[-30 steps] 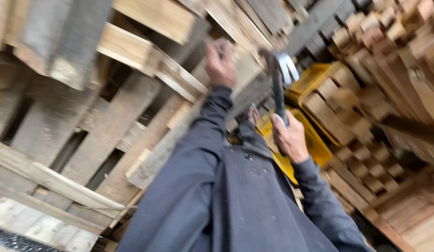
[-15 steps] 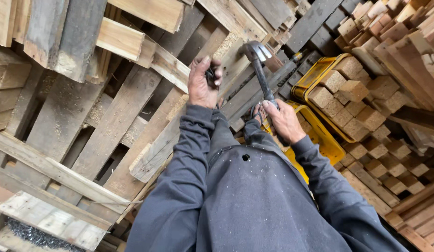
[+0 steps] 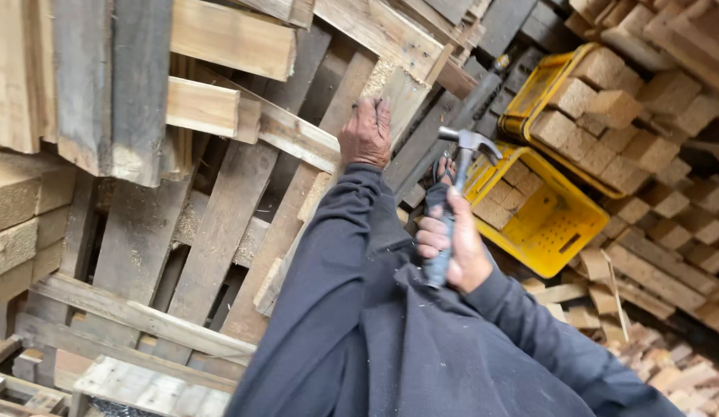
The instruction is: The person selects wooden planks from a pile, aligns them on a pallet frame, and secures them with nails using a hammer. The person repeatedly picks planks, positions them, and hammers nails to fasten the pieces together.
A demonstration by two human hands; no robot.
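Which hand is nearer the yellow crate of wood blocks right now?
Right. The right hand, gripping the hammer, sits just beside the yellow crate. The left hand rests on a pallet board, farther away across the hammer.

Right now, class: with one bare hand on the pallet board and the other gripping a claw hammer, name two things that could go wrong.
1. The left hand rests bare on the pallet board, close to the hammer in the right hand; a stray swing could strike its fingers.
2. The rough wood could leave splinters in bare skin.
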